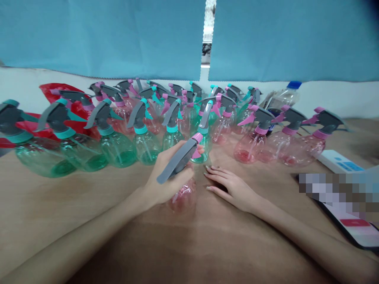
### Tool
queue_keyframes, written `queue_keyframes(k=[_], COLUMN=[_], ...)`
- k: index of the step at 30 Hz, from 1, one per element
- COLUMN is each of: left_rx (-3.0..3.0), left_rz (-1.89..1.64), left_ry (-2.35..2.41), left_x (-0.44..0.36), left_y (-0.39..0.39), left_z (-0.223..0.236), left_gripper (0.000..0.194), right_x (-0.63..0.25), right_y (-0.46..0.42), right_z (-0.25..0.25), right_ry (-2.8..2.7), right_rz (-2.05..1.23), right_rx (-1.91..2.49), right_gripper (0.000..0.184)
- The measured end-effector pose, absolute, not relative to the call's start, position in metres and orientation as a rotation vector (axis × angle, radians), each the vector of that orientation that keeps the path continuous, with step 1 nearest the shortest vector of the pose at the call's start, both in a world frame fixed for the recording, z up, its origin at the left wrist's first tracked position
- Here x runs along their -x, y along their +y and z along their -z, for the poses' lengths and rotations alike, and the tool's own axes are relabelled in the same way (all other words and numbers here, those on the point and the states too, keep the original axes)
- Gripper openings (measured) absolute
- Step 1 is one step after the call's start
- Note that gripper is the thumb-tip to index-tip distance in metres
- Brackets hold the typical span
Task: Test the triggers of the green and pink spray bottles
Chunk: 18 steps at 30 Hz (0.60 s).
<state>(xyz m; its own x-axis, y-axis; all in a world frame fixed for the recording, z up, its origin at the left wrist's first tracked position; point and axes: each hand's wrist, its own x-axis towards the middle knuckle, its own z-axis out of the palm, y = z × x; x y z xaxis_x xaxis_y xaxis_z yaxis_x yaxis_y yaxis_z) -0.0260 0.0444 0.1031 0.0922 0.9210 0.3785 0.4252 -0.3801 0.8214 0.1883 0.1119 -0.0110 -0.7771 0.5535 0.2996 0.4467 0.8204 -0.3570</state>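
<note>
My left hand (170, 169) is wrapped round the neck of a pink spray bottle (183, 197) with a grey head and a pink nozzle and trigger. The fingers partly hide its neck, and the bottle stands roughly upright at the table's middle. To its right, my right hand (229, 183) lies on the wooden table (207, 244), fingers stretched out and holding nothing. Just beyond both hands is a green spray bottle (203, 144) with a turquoise collar. More green spray bottles (118, 150) form a row to the left. Pink spray bottles (250, 148) stand to the right.
Several more spray bottles crowd behind the front row. A red plastic bag (62, 90) lies at the back left. At the back right is a clear bottle with a blue cap (294, 85). A white box (340, 161) and a phone-like device (355, 225) lie at right.
</note>
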Motion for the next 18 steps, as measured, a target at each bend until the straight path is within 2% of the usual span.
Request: queue_keyframes(k=[10, 18], left_rx=[-1.896, -2.035], left_rz=[-1.251, -1.244], left_ry=[1.321, 1.388], left_x=[0.0253, 0.0257], left_y=[0.0448, 0.0453], left_z=[-0.1041, -0.1073], left_gripper=[0.033, 0.015], right_x=[-0.1884, -0.1885], right_y=[0.112, 0.1119], right_z=[0.0117, 0.0114], right_ry=[-2.592, -2.562], right_rz=[-0.395, -0.427], right_rx=[0.745, 0.735], right_gripper=[0.043, 0.042])
